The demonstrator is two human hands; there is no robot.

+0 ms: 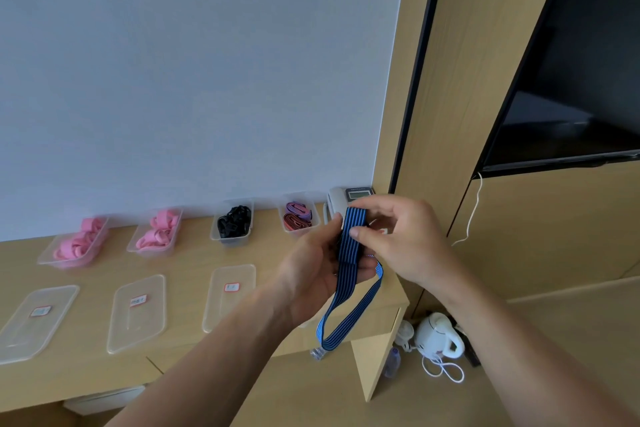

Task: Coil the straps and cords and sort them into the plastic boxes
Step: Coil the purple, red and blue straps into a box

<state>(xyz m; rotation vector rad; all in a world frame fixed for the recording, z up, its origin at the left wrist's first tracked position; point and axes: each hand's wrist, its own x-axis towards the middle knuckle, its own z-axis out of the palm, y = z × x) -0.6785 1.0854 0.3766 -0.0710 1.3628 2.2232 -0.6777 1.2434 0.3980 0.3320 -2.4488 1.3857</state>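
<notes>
Dangling blue strap [350, 250] past desk edge [394, 295]

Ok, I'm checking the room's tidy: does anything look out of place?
A white electric kettle sits on the floor beside the desk, its white cord lying in loose loops.

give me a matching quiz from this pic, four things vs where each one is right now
Things:
1. blue striped strap
2. black cords
3. white kettle
4. rightmost clear lid

Places:
a. on the floor beside the desk
b. flat on the desk, front row
c. gripped by the left hand and right hand
d. in a clear box by the wall

Pairs: 1-c, 2-d, 3-a, 4-b
</notes>
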